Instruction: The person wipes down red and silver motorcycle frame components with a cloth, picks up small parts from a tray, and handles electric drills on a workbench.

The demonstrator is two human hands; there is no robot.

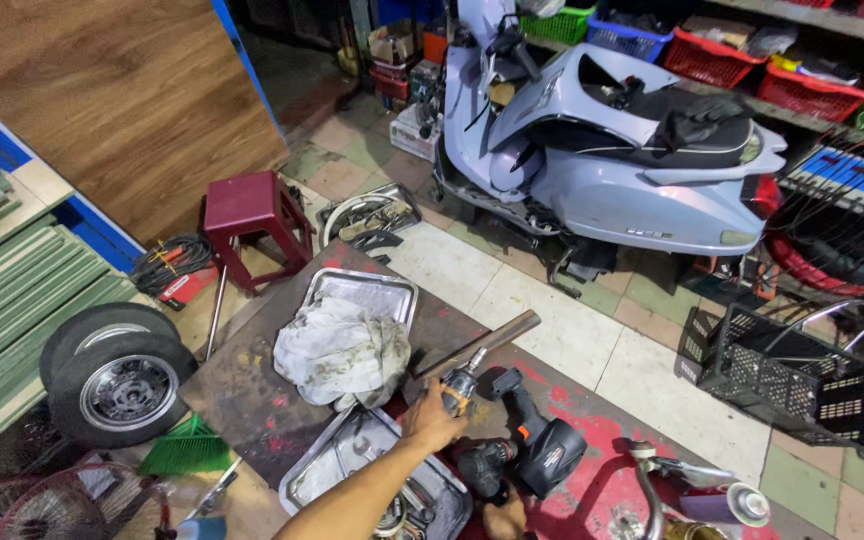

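Observation:
My left hand reaches forward over a low, paint-stained work board and grips a short metal part with a yellow band. That part lies at the near end of a long steel pipe. My right hand, only partly seen at the bottom edge, is closed on the lower of two black cordless power tools. The other tool, with a battery pack, lies just right of my left hand. A dirty white rag sits in a metal tray to the left.
A second metal tray holding wrenches lies under my left arm. A grey-blue scooter stands behind, a red stool and two tyred wheels to the left, a black wire basket to the right, a green broom nearby.

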